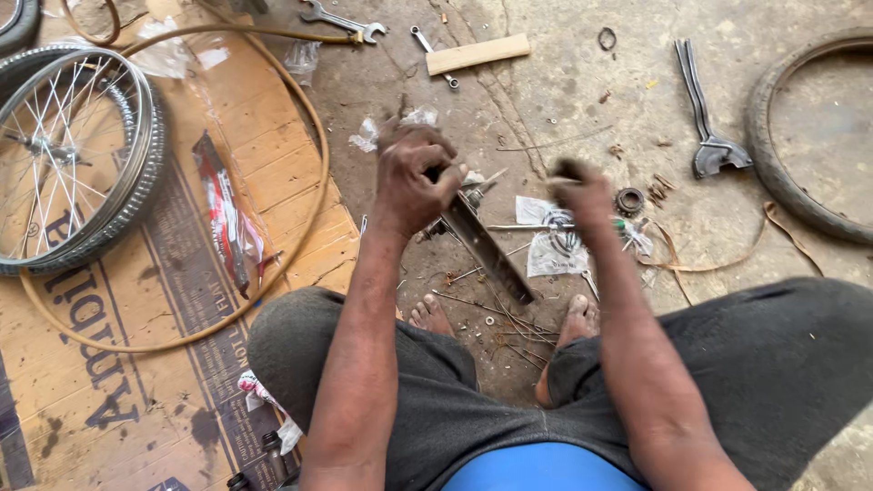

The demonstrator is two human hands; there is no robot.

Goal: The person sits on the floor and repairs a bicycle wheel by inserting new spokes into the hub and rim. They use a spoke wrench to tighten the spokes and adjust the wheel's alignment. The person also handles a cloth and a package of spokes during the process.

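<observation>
Rough concrete floor (582,100) is seen from above, with flattened cardboard (136,364) spread on the person's left, where a spoked bicycle wheel (68,155) and a bare hoop-like rim (309,136) are laid flat. A long dark metal bar (486,250) is held just in front of the bare feet, apparently so that it stays steady against the ground; it slopes from the left hand (409,177), which is closed firmly around its upper end, down towards the right foot. Its surface looks flat, narrow, grimy and worn. The right hand (577,191) is blurred and seems clenched on something small and dark, though what it is cannot be told. Thin loose spokes (500,318), a small round bearing part (629,200), wrenches (341,20) and a tyre (791,173) are scattered within reach
</observation>
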